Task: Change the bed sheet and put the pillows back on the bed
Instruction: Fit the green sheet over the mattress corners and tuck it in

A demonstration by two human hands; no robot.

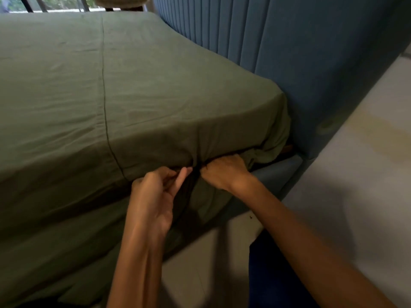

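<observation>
An olive-green bed sheet (pixel 115 90) covers the mattress and hangs down its near side in folds. At the lower edge of the mattress, close to the head-end corner, my left hand (pixel 155 192) pinches a gather of the sheet between thumb and fingers. Just to its right, my right hand (pixel 224 172) grips the bunched sheet with curled fingers, its fingertips hidden under the mattress edge. The two hands are almost touching. No pillow is in view.
A blue padded headboard (pixel 300 52) rises along the right of the bed, and the blue bed frame (pixel 275 174) runs below the mattress. Pale floor (pixel 355 174) lies to the right. A window with bars (pixel 55 5) shows at the top left.
</observation>
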